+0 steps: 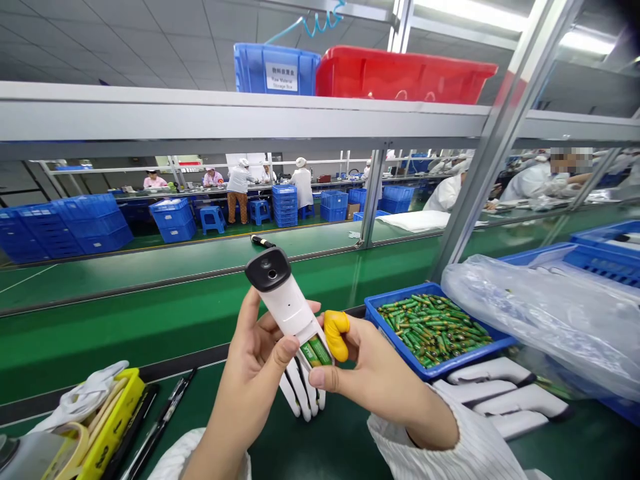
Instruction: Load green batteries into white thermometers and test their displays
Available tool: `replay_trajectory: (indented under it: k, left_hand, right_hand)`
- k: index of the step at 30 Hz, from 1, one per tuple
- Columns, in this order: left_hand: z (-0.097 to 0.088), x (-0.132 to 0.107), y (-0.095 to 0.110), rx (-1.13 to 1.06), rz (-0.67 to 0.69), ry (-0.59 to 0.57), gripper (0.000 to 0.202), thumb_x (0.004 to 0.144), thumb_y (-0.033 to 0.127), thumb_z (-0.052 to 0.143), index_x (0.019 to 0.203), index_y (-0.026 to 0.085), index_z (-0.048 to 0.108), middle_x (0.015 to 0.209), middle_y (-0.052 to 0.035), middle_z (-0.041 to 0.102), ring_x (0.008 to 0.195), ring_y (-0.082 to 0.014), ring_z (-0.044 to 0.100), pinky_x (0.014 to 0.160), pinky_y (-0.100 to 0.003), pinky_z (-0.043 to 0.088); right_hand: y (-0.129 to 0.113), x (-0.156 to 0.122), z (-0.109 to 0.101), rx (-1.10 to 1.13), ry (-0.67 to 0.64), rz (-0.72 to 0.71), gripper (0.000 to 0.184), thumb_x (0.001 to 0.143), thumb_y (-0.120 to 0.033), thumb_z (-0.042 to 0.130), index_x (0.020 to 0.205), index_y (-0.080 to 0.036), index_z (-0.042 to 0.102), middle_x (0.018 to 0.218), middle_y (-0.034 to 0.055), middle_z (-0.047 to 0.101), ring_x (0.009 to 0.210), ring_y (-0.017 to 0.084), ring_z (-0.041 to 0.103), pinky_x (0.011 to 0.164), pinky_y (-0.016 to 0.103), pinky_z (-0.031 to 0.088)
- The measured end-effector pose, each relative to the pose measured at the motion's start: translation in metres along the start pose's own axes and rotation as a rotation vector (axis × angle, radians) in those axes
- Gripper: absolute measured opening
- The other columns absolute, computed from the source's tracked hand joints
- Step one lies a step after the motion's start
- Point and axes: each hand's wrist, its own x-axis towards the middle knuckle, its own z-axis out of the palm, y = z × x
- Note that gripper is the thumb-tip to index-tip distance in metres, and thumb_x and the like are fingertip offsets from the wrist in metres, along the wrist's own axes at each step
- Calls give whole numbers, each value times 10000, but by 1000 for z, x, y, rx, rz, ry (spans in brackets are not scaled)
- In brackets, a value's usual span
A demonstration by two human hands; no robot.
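My left hand (pixel 253 363) grips a white handheld device (pixel 285 300) with a black head, held upright over the green bench. Its battery bay is uncovered and two green batteries (pixel 316 351) sit in it. My right hand (pixel 370 373) pinches at the batteries, with a yellow finger cot (pixel 337 331) on one finger pressing on them. Below my hands lie more white parts (pixel 300 397). A blue tray (pixel 373 308) full of green batteries stands just right of my right hand.
Finished white devices (pixel 505 390) lie at the right front beside a clear plastic bag (pixel 540 313). At the left front are a yellow holder (pixel 113 427), pens (pixel 160 420) and a white glove (pixel 87 393). A green conveyor (pixel 150 267) runs beyond; other workers stand far behind.
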Motion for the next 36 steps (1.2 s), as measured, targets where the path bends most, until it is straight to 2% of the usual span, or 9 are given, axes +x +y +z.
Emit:
replay_trajectory:
  k: [5,8,11,15,18,24,27,33,36]
  left_hand:
    - [3,4,-2,-36,-91,39,695,853,351,603,1417,314,200,1171,-98,655,995,-235,644,859,-366,517]
    - [9,4,0,-9,-216,54,693,850,397,591,1428,311,219,1161,-93,661,959,-235,653,823,-345,522]
    - [17,2,1,27,-319,52,680,876,453,520,1448,292,190,1132,-95,664,887,-226,650,748,-329,526]
    - [25,-3,-12,226,-383,-19,622,892,492,448,1452,317,239,1304,-82,558,1059,-250,571,886,-366,456]
    - [35,-9,-37,429,-321,-132,517,904,397,447,1410,344,355,1474,-7,377,1340,-261,326,1085,-394,259]
    - [61,-26,-97,941,-303,-412,528,893,167,320,1409,264,379,1119,-146,617,995,-306,593,856,-416,443]
    - [72,-24,-119,1272,-262,-473,646,823,-4,209,1415,202,364,1005,-161,621,922,-307,579,808,-417,446]
    - [89,-10,-131,1511,-325,-395,724,755,-118,55,1438,32,245,1364,-280,389,1239,-354,391,991,-520,286]
    - [92,-20,-116,1516,-357,-483,545,874,3,157,1355,54,409,1414,-240,340,1282,-353,354,1024,-507,260]
  right_hand:
    - [-3,-4,-12,-215,15,-82,251,745,-348,709,855,-176,563,782,2,617,697,135,584,622,248,489]
    - [-5,-6,-48,-497,306,-197,208,830,-333,595,976,-185,578,907,46,652,778,166,616,688,293,503]
    - [3,-6,-102,-768,614,-95,288,861,-396,528,1012,-159,595,902,80,663,808,212,623,719,341,493]
    - [33,0,-164,-997,472,292,271,906,-281,452,1050,-108,603,951,108,679,857,207,639,755,292,481]
    - [61,2,-188,-1034,353,459,169,837,-164,558,971,-95,636,939,115,685,870,201,637,785,273,473]
    - [93,3,-190,-1065,145,634,289,799,-237,683,1047,-118,591,974,53,638,837,170,617,762,344,515]
    - [100,7,-183,-1096,126,652,269,855,-256,628,1085,-126,574,1030,64,617,888,180,611,782,365,520]
    - [106,15,-180,-1101,160,658,254,893,-284,583,1094,-129,576,1054,67,613,899,178,614,776,366,531]
    - [106,16,-180,-1081,204,628,225,900,-293,574,1051,-129,596,1032,61,625,880,169,620,769,354,531]
